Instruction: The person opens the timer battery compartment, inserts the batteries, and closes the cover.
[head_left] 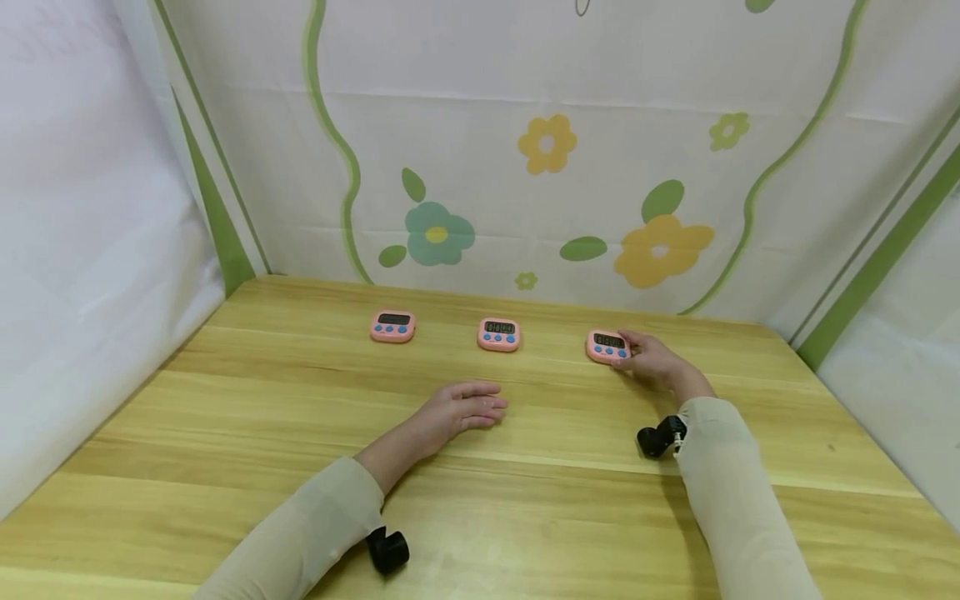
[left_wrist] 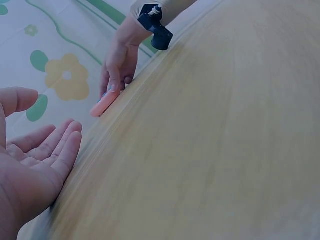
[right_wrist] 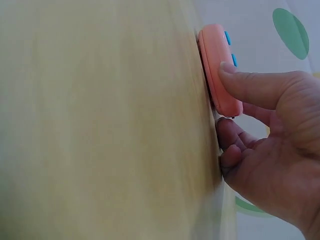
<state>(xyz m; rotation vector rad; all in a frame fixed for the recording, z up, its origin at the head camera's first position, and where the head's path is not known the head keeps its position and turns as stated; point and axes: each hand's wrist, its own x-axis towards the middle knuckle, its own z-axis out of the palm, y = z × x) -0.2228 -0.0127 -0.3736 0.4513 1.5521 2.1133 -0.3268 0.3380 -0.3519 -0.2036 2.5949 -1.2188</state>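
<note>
Three pink digital timers with blue buttons lie in a row on the wooden table: a left timer (head_left: 392,327), a middle timer (head_left: 498,335) and a right timer (head_left: 608,347). My right hand (head_left: 655,362) pinches the right timer at its right end, thumb on the near edge and a finger on the far edge. In the right wrist view that timer (right_wrist: 220,70) is flat against the tabletop, the thumb on its side. My left hand (head_left: 459,412) rests on the table in front of the middle timer, fingers relaxed and holding nothing; its palm (left_wrist: 30,175) shows in the left wrist view.
The light wooden tabletop (head_left: 480,517) runs back to a white cloth wall (head_left: 465,133) printed with flowers and green vines. White cloth sides (head_left: 90,250) stand to left and right. A small black camera (head_left: 660,437) hangs at the right wrist, another (head_left: 387,550) at the left.
</note>
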